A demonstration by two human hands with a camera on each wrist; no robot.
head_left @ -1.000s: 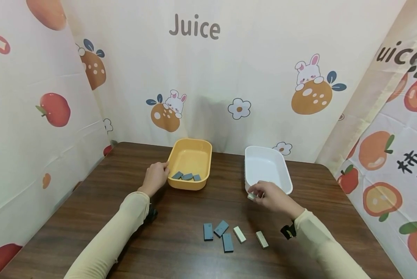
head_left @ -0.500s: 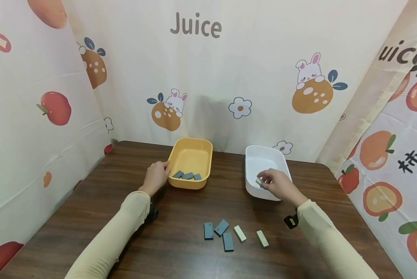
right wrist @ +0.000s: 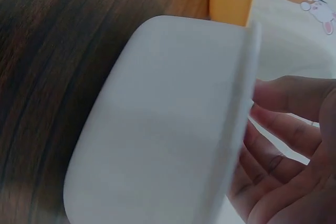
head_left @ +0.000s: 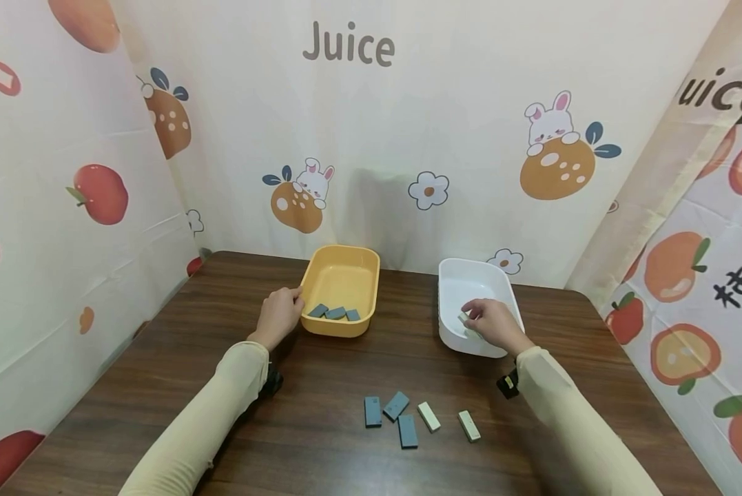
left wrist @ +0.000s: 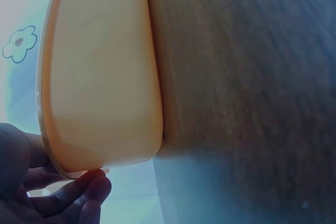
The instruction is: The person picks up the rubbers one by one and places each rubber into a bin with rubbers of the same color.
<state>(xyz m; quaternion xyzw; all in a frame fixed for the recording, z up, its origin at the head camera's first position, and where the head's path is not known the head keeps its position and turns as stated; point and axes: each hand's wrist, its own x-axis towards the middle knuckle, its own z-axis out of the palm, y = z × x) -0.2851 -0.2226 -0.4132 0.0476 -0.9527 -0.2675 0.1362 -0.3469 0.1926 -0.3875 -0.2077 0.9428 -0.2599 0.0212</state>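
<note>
My left hand [head_left: 279, 318] grips the side rim of the yellow bin [head_left: 339, 328], thumb and fingers on either side of the rim in the left wrist view. Several blue-grey blocks [head_left: 335, 313] lie at the near end inside that bin. Over the near part of the white bin [head_left: 476, 344], my right hand [head_left: 493, 322] pinches a small pale block [head_left: 464, 317] at its fingertips, below the rim level. Most of the right fingertips are hidden behind the bin wall [right wrist: 157, 114] in the right wrist view.
On the brown table [head_left: 321, 427], in front of the bins, lie a blue-grey block [head_left: 373, 412], two more beside it, a pale block [head_left: 429, 417] and another pale block [head_left: 469, 426] to its right. A printed curtain [head_left: 383, 124] hangs behind the table.
My right hand has moved from the white bin's near left edge up and into the bin, carrying the pale block. The left hand stays at the yellow bin's rim.
</note>
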